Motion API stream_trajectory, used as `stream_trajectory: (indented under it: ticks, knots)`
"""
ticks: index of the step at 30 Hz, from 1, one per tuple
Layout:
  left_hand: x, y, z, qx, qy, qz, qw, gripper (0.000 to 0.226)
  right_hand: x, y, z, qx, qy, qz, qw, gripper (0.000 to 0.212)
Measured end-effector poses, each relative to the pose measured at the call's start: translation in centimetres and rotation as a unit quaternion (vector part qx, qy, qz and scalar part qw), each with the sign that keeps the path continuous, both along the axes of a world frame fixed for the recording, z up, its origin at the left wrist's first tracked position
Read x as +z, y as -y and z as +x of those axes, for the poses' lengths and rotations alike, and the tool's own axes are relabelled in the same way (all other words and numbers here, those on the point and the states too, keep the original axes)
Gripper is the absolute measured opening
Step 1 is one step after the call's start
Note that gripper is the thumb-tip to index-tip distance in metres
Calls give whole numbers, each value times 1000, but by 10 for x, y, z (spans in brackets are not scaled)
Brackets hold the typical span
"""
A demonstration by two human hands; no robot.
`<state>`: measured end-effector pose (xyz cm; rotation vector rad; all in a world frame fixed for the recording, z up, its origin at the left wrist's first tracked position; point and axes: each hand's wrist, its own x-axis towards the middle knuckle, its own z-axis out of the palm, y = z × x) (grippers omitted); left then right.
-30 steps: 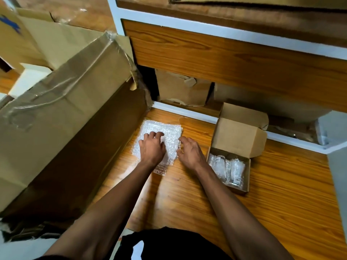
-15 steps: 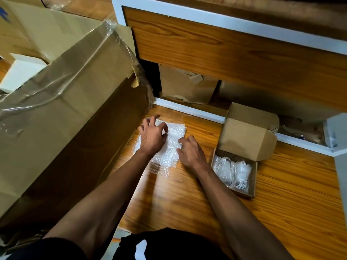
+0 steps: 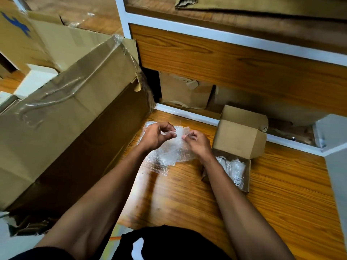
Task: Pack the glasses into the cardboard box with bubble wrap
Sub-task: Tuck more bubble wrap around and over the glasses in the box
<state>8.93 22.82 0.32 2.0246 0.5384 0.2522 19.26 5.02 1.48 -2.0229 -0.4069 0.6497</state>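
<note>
A sheet of bubble wrap (image 3: pixel 167 152) is lifted by its far edge off the wooden surface, its near part still resting there. My left hand (image 3: pixel 156 136) pinches the far left corner and my right hand (image 3: pixel 197 142) pinches the far right corner. To the right stands a small open cardboard box (image 3: pixel 238 139) with its flaps up. Inside it lie clear glasses (image 3: pixel 232 168), side by side, partly hidden by my right wrist.
A large taped cardboard box (image 3: pixel 71 117) lies on its side close to the left of my hands. Behind runs a wooden shelf front (image 3: pixel 234 66) with a white frame, with more cardboard (image 3: pixel 185 91) underneath. A white upright (image 3: pixel 336 166) stands at the right.
Both hands were pressing flat on the bubble wrap. Now they have curled, pinched its far corners and raised that edge off the surface.
</note>
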Motion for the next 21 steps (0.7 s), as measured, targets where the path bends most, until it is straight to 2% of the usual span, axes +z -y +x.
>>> stream_trajectory:
  ticks: [3,8,11,13,14,15,16,18,21]
  knots:
    - [16,9,-4,-2,21,-82,996,20,12,20,5,-22,-52,43,997,5]
    - [30,38,-7,24,29,-203,979,34,32,59,14,-62,-100,115,986,7]
    - [33,55,-10,43,23,-326,944,55,49,79,12,-73,-132,168,974,6]
    - [37,68,-11,42,26,-386,921,80,50,90,12,-80,-150,191,967,15]
    - [38,75,-11,38,18,-393,919,91,50,93,12,-91,-161,198,963,27]
    - [38,82,-10,30,12,-390,920,90,50,97,12,-102,-168,206,959,46]
    - [39,88,-9,22,11,-381,924,74,49,101,11,-106,-172,213,956,64]
    - [42,99,-8,17,16,-348,937,38,49,112,9,-106,-177,222,953,81]
    - [45,112,-7,23,34,-322,946,27,47,128,7,-87,-195,235,948,105]
